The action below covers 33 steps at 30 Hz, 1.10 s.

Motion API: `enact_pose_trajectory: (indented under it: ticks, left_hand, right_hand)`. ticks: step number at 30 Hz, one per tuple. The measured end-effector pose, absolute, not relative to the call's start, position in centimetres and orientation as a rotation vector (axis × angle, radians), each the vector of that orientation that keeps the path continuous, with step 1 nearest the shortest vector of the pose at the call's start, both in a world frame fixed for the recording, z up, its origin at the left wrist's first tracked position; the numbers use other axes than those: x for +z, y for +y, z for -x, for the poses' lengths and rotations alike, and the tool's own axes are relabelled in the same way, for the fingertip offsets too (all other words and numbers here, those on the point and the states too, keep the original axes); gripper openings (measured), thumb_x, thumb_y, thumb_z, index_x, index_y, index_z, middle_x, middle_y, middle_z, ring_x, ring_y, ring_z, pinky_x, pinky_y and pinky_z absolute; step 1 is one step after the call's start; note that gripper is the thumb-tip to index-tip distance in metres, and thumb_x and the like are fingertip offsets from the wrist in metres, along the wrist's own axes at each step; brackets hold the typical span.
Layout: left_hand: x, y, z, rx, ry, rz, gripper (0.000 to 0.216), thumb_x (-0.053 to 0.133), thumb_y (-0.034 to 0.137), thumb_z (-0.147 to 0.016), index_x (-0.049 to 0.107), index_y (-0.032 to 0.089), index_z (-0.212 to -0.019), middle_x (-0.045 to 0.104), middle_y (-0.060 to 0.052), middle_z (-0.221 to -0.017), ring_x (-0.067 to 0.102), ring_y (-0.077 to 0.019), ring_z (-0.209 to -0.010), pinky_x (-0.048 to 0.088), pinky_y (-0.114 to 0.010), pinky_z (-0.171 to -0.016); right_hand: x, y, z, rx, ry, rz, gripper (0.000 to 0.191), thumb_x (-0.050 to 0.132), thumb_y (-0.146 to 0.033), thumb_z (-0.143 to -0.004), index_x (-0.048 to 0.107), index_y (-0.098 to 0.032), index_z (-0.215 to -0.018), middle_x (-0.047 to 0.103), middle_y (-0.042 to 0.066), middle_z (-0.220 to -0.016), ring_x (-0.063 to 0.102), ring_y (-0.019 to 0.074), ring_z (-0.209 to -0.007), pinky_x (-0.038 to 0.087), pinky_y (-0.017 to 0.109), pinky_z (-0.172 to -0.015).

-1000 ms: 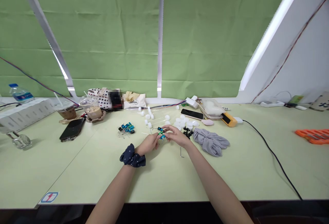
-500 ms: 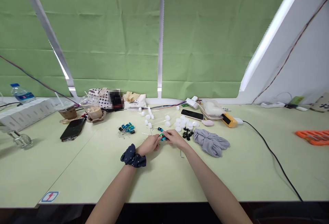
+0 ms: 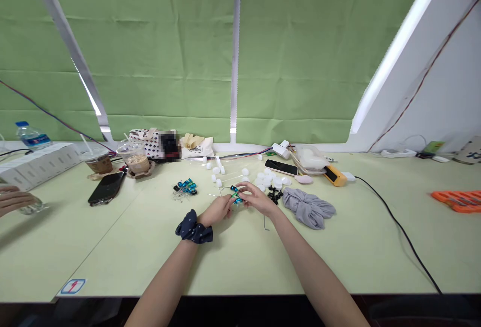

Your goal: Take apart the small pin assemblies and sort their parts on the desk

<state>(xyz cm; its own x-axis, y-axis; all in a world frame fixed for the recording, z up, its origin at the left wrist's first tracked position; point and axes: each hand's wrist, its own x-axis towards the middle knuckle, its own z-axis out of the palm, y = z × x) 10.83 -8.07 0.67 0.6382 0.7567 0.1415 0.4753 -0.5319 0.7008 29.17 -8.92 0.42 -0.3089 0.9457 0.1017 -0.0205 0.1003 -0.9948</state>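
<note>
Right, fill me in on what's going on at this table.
A person's left hand holds a small blue-and-green piece, and the right hand has its fingers at it too. Loose blue-and-black parts lie left of the hands; black pieces and a grey cloth lie to the right. At the far left, another person's hand is by a clear item.
</note>
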Motion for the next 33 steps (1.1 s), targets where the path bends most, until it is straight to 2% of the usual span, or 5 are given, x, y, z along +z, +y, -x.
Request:
enact_pose_trajectory:
  ticks: [10,15,20,25,33]
  left_hand:
    - [0.91,-8.15,-10.86,0.566,0.961,-2.239,0.04,0.022,0.046,-0.091,0.044,0.019,-0.072,0.058,0.0,-0.053,0.053,-0.0149,-0.051,0.04,-0.026,-0.06]
    - [0.97,-8.25,-10.88,0.532,0.963,-2.235,0.038,0.023,0.045,-0.091,0.042,0.019,-0.071,0.058,0.0,-0.051,0.053,-0.0148,-0.049,0.04,-0.025,-0.058]
    - [1.0,-8.27,-10.88,0.565,0.956,-2.239,0.04,0.022,0.045,-0.092,0.044,0.019,-0.072,0.059,-0.001,-0.054,0.054,-0.0149,-0.051,0.04,-0.025,-0.06]
    - [0.95,-8.29,-10.91,0.538,0.964,-2.241,0.039,0.023,0.046,-0.091,0.043,0.019,-0.071,0.058,0.0,-0.052,0.053,-0.0146,-0.049,0.04,-0.025,-0.058]
    - [0.78,-8.21,-10.86,0.555,0.959,-2.223,0.041,0.022,0.05,-0.09,0.044,0.019,-0.072,0.057,0.0,-0.052,0.052,-0.0143,-0.049,0.04,-0.025,-0.058]
  right_hand:
    - [0.2,-8.73,-29.61,1.382,-1.482,0.961,0.047,0.067,-0.045,-0.068,0.053,-0.023,-0.107,0.055,0.002,-0.088,0.051,0.0075,-0.056,0.041,0.02,-0.049]
    - [-0.04,-8.71,-29.46,1.401,-1.461,1.1,0.045,0.053,-0.057,-0.075,0.058,-0.014,-0.083,0.044,-0.004,-0.058,0.033,0.0038,-0.038,0.026,0.019,-0.036]
    - [0.2,-8.79,-29.45,1.426,-1.484,0.935,0.049,0.067,-0.048,-0.068,0.053,-0.021,-0.106,0.055,0.001,-0.084,0.047,0.0056,-0.052,0.038,0.02,-0.048]
    - [-0.08,-8.63,-29.17,1.504,-1.327,1.142,0.046,0.05,-0.061,-0.075,0.054,-0.016,-0.083,0.041,-0.006,-0.056,0.025,0.0026,-0.036,0.018,0.018,-0.035]
    - [0.38,-8.89,-29.47,1.46,-1.429,1.072,0.044,0.059,-0.053,-0.072,0.055,-0.02,-0.1,0.056,0.001,-0.075,0.045,0.0061,-0.045,0.032,0.018,-0.039]
